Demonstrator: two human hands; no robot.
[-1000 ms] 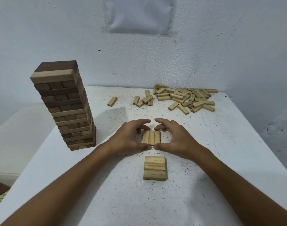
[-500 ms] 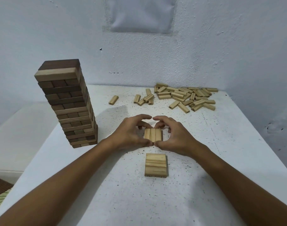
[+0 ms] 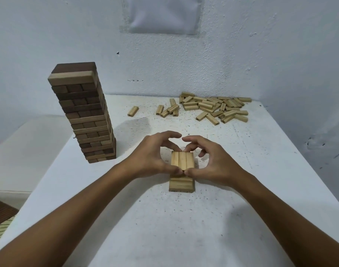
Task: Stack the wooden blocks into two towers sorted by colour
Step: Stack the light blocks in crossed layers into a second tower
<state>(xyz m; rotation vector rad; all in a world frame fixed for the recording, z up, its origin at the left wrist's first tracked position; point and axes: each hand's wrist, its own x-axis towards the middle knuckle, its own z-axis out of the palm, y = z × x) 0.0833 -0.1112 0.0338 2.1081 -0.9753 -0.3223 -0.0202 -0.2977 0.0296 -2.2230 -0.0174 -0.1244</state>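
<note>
Three light wooden blocks [image 3: 182, 160] lie side by side as one layer, held between both hands just above the light base layer [image 3: 181, 185] on the white table [image 3: 164, 228]. My left hand [image 3: 152, 156] pinches the layer's left side with thumb at the near end and fingers at the far end. My right hand [image 3: 213, 158] pinches the right side the same way. A tall tower of dark and mid-brown blocks [image 3: 85, 114] stands at the left. A pile of loose light blocks [image 3: 213, 108] lies at the back of the table.
A white wall rises right behind the table. One stray light block [image 3: 133, 111] lies apart at the back, left of the pile. The table's left edge runs close to the dark tower; a lower pale surface [image 3: 26, 147] sits beyond it.
Both hands have carried the three-block layer toward me, from the table behind the base to just over the base layer.
</note>
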